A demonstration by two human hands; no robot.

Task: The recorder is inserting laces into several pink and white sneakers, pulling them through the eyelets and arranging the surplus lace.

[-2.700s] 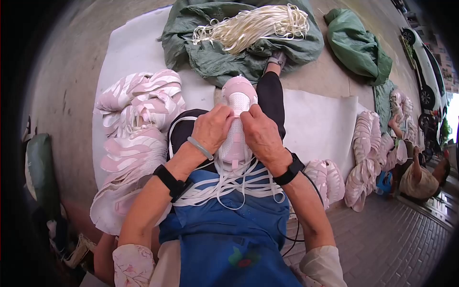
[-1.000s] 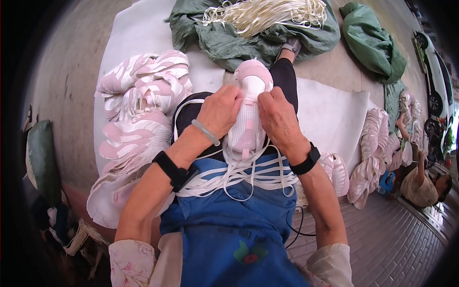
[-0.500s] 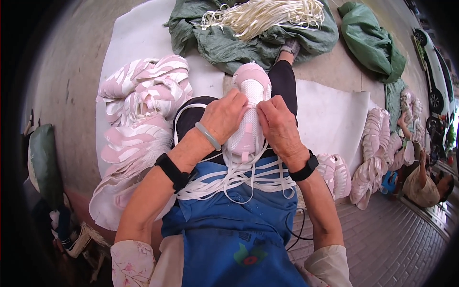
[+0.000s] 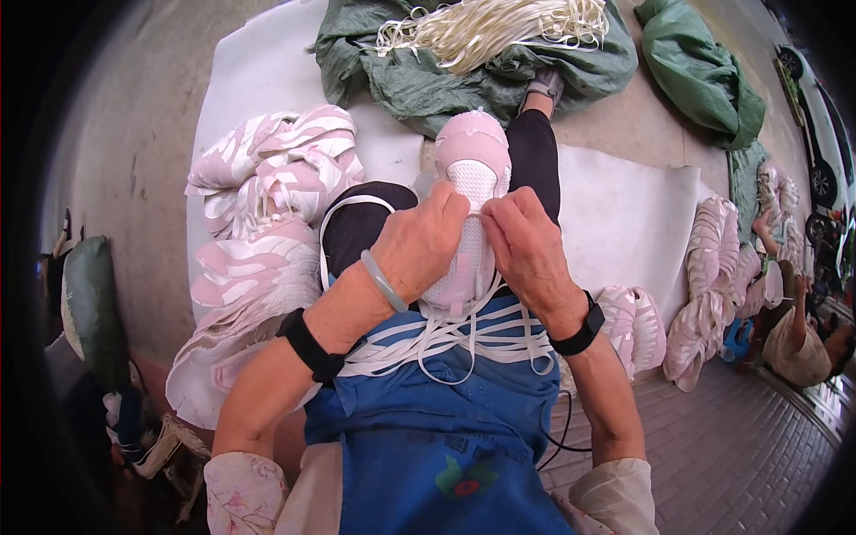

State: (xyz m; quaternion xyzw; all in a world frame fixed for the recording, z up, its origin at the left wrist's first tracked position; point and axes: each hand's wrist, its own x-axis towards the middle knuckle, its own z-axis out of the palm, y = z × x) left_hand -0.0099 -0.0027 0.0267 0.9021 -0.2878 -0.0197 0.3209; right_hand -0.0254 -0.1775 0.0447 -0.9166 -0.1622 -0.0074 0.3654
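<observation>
A pink and white shoe upper [image 4: 474, 178] lies over my lap, its toe pointing away from me and its tongue [image 4: 461, 272] toward me. My left hand [image 4: 430, 227] is closed at the left edge of the lace opening, and my right hand [image 4: 528, 242] pinches at the right edge. Between the fingertips a short stretch of white shoelace [image 4: 476, 212] crosses the upper; the fingers hide its ends. More loose white laces [image 4: 410, 349] are spread across the blue apron [image 4: 419, 410] below the tongue.
Pink and white uppers [image 4: 267, 259] are piled at my left, others [image 4: 704, 285] stacked at the right. Ahead, a green sack [image 4: 392, 98] carries a bundle of cream laces [image 4: 490, 36]. Another green sack [image 4: 700, 76] lies far right, and a person [image 4: 794, 343] sits at the right edge.
My left hand has moved slightly toward my body, with its fingertips lower on the upper. The right hand stays pinched at the other edge. The whole view has shifted a little.
</observation>
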